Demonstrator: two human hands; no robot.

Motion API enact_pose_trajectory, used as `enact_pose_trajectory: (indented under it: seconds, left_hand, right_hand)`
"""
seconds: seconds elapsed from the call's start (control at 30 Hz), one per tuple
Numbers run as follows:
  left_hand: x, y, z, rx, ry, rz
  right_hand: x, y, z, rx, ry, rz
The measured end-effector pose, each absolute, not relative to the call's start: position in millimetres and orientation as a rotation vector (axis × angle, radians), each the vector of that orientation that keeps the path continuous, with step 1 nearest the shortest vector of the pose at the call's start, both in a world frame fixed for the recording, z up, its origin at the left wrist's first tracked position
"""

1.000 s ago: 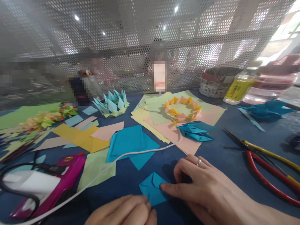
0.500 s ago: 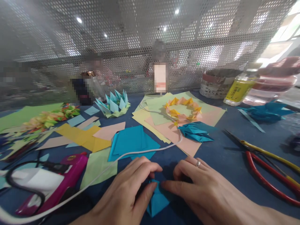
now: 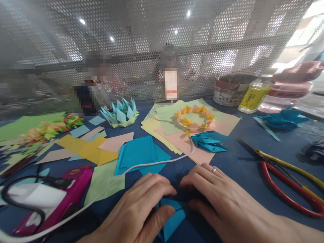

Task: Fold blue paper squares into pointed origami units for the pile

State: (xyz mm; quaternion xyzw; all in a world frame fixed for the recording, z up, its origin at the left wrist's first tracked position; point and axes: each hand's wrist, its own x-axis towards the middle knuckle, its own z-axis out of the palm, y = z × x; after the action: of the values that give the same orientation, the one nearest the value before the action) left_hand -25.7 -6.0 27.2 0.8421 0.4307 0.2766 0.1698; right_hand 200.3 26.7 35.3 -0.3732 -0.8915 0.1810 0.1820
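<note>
Between my hands lies a small folded piece of blue origami paper [image 3: 175, 218], low in the head view and close to the table. My left hand [image 3: 144, 206] is curled over its left side, the thumb resting on the paper. At the paper's right edge is the thumb of my right hand [image 3: 212, 189], which wears a ring; its other fingers are bent above the table. The fingers partly cover the paper, and its left part is hidden. Just beyond my left hand is a stack of blue paper squares [image 3: 139, 152]. A folded blue piece [image 3: 209, 141] sits beyond my right hand.
Red-and-yellow-handled scissors [image 3: 286, 175] lie at right. A white cable [image 3: 149, 163] crosses the table, near a magenta glue gun [image 3: 78, 185] at left. Behind are an orange paper ring [image 3: 196, 118], a light-blue paper crown [image 3: 120, 113], a bottle [image 3: 254, 96] and a perforated screen [image 3: 141, 44].
My right thumb has moved from the middle of the blue paper to its right edge. More of the paper's surface shows, spread wider. The camera view has shifted slightly.
</note>
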Motion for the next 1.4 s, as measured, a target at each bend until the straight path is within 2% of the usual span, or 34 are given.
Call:
enact_pose_trajectory:
  seconds: [0.2, 0.23, 0.33, 0.63, 1.0, 1.3, 1.4]
  left_hand:
    - [-22.4, -0.3, 30.3, 2.662, 1.002, 1.041]
    - [-22.2, -0.5, 30.3, 2.716, 1.028, 0.831]
    - [-22.0, -3.5, 28.1, 2.793, 1.006, 0.919]
    - [-17.5, -3.6, 20.8, 2.444, 1.175, 0.779]
    - [-13.8, -5.4, 24.0, 2.539, 1.207, 0.616]
    - [-17.2, -3.5, 12.1, 2.833, 1.13, 0.782]
    - [-20.6, -7.1, 15.5, 2.864, 1.087, 0.831]
  right_hand:
    - [203.9, 30.0, 33.6, -1.066, -2.503, 0.58]
    - [204.2, 30.2, 33.3, -1.063, -2.491, 0.581]
    - [204.3, 30.6, 33.3, -1.071, -2.467, 0.571]
    - [205.1, 29.9, 37.8, -1.067, -2.484, 0.6]
    - [203.8, 24.9, 33.9, -1.092, -2.435, 0.492]
    - [198.6, 26.4, 37.9, -1.087, -2.556, 0.371]
    - [199.1, 26.5, 36.1, -0.997, -2.597, 0.421]
